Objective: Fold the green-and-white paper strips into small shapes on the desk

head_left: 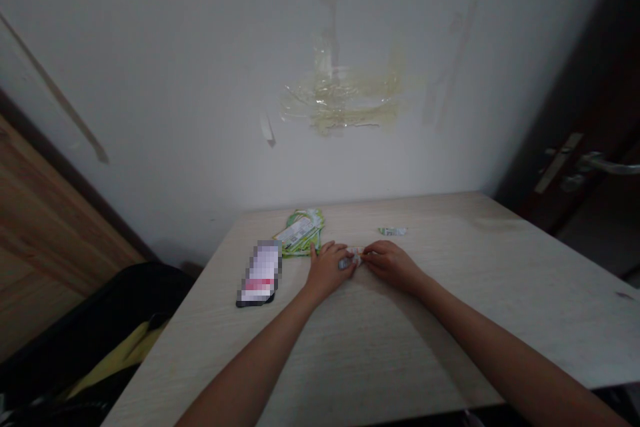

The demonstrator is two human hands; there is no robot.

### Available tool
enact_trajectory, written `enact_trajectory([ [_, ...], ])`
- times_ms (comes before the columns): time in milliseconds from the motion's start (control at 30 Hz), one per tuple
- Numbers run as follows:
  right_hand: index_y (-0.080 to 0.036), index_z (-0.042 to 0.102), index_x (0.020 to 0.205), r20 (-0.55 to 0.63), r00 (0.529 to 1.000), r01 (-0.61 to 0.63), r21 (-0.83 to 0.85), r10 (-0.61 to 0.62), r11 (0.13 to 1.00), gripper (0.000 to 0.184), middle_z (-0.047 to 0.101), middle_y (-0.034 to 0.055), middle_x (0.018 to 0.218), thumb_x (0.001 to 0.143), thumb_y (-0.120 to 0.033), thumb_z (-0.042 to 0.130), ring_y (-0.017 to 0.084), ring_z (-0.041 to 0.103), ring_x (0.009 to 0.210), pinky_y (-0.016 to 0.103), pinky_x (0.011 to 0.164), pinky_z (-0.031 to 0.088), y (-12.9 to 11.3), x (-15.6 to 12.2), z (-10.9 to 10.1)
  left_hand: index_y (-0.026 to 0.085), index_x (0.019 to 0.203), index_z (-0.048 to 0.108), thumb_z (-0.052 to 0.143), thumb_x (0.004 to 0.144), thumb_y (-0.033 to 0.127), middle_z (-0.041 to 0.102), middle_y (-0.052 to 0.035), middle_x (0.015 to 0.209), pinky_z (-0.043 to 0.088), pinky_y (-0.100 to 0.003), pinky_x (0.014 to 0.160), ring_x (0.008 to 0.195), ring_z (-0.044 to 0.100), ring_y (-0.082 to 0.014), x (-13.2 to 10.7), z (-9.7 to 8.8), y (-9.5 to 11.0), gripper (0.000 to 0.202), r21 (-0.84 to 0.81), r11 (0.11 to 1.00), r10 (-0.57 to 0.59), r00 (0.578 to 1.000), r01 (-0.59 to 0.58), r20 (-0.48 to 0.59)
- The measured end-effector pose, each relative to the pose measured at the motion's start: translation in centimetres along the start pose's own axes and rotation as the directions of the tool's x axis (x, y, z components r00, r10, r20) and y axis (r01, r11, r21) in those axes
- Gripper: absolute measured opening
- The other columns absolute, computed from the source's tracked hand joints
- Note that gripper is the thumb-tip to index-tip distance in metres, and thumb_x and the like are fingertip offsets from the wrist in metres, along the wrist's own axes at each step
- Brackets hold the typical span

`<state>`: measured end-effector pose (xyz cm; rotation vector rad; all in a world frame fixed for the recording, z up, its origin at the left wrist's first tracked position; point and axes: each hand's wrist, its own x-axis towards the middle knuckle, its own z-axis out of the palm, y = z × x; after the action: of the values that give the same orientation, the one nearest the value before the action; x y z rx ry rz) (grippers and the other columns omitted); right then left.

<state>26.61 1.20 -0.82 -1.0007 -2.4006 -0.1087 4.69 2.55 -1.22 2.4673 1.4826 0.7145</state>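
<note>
My left hand (329, 265) has its thumb and fingers closed on a small printed strip (356, 257), whitish with some colour, that looks like a folded wrapper. From the other side my right hand (391, 265) pinches the strip's right end between thumb and fingertips. Both hands rest low on the pale table, and the fingers cover part of the strip. Just behind the right hand lies a similar narrow green-and-white folded piece (393, 231). Left of and behind the left hand is a loose pile of flat green-and-white printed packets (301, 233).
A phone (260, 273) with a blurred screen lies on the wood-grain table (320, 360) at left. The table's far edge meets a wall (200, 80) with peeling tape (345, 97). A dark door with a metal handle (610, 163) stands at right; dark fabric (125, 300) is at left.
</note>
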Motion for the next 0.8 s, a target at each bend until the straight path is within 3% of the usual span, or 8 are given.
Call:
enact_trajectory([
  [367, -0.019, 0.069, 0.109, 0.029, 0.997, -0.065, -0.005, 0.065, 0.998, 0.025, 0.064, 0.0118, 0.111, 0.089, -0.017, 0.054, 0.022, 0.058, 0.104, 0.038, 0.093, 0.046, -0.9, 0.2, -0.1, 0.037, 0.105, 0.068, 0.059, 0.087, 0.046, 0.063, 0.0026, 0.126, 0.002, -0.067, 0.111, 0.128, 0.044, -0.0262, 0.0, -0.5, 0.4, 0.022, 0.02, 1.0, 0.007, 1.0, -0.007, 0.004],
  [800, -0.021, 0.067, 0.113, 0.054, 0.998, -0.04, 0.071, 0.036, 0.997, 0.029, 0.067, 0.0099, 0.109, 0.088, -0.016, 0.053, 0.021, 0.059, 0.105, 0.038, 0.093, 0.047, -1.3, 0.0, -0.7, 0.035, 0.104, 0.069, 0.058, 0.088, 0.048, 0.063, 0.0011, 0.125, 0.0, -0.066, 0.112, 0.127, 0.044, -0.026, 0.0, -0.6, 0.5, 0.024, 0.02, 1.0, 0.006, 1.0, -0.007, 0.008],
])
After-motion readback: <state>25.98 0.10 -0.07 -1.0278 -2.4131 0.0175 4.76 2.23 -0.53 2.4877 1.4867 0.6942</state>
